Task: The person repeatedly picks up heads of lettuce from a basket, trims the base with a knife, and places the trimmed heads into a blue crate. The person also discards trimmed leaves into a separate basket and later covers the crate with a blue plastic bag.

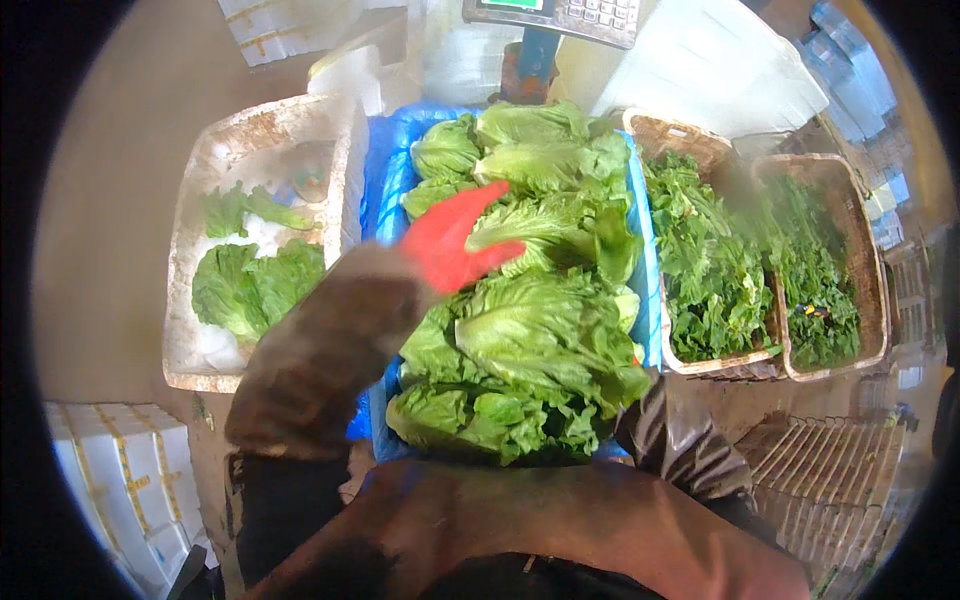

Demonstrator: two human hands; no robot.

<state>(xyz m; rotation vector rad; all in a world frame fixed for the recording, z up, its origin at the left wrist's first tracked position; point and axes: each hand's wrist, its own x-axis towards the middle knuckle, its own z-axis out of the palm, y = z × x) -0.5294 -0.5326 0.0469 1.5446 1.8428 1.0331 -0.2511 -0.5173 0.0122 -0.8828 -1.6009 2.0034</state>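
Note:
My left hand [454, 240], in a red glove, is over the left half of a crate [649, 292] lined with blue plastic. Its fingers and thumb are spread around the side of a romaine-type lettuce head [536, 225], with nothing visibly held; whether they touch the leaves is unclear. Closer to my body lies a large lettuce head [525, 322]. My right forearm, in a dark shiny sleeve, reaches the crate's near right corner. Leaves cover nearly all of my right hand [637, 358]; only a speck of red shows, so its grip is hidden.
Left stands a dirty white foam box [180, 300] with loose lettuce leaves [259, 281]. Two crates of leafy greens [709, 270] stand to the right. A scale with keypad [600, 15] rises beyond the lettuce. Taped white foam boxes [127, 465] and a slatted rack [825, 480] are lower down.

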